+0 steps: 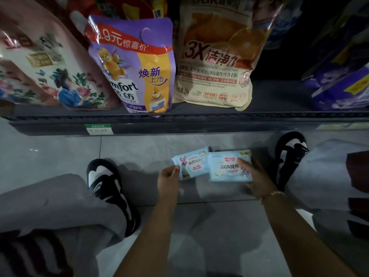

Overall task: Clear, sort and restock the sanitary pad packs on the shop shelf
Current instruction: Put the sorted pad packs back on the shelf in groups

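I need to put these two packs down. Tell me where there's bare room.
Shelf: a dark bare stretch between the orange detergent bag and the blue-purple packs; left of that the bags stand crowded. Floor: bare tile left of the left shoe, and between the forearms. Left hand and right hand each hold a pack.

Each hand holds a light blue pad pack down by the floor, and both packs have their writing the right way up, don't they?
Not both. In the head view, the left hand holds a light blue plastic pad pack with upside-down writing; the right hand's pack reads upright.

grey tiled floor (50, 156); dark shelf (179, 118)
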### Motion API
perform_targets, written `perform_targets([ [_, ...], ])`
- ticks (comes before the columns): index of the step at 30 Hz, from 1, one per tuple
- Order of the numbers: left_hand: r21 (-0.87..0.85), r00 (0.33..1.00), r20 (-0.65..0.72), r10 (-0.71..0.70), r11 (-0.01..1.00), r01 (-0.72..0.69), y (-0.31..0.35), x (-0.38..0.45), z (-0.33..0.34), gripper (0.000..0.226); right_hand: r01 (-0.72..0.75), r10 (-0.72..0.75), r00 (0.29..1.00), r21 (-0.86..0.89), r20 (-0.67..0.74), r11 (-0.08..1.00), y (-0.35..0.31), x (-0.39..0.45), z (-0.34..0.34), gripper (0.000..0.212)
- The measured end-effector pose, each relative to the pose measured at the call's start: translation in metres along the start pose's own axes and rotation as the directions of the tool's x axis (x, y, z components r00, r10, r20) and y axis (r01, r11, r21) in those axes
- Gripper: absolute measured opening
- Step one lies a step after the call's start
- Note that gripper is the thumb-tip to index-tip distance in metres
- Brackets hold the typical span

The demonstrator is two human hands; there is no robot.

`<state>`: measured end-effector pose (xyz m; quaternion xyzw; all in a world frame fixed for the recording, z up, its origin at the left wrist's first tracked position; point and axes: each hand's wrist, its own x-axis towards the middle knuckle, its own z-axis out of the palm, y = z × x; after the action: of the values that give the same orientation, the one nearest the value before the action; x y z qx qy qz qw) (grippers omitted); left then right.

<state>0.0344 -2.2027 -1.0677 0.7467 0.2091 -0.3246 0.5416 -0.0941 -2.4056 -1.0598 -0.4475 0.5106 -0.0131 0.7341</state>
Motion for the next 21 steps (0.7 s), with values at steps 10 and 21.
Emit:
perform_targets([
  [10,0.270,0.955,0.287,0.075,0.950,-0.155,0.011,0.034,0.010,0.048,-0.166,0.164,0.986,0.252,0.031,0.953,0.001,0.005,0.026,0.017],
  [21,0.444,0.978,0.168,-0.123,0.895,0.036,0.003,0.007,0.023,0.063,-0.087,0.100,0.995,0.537,0.006,0.839,0.039,-0.017,0.048,0.046],
])
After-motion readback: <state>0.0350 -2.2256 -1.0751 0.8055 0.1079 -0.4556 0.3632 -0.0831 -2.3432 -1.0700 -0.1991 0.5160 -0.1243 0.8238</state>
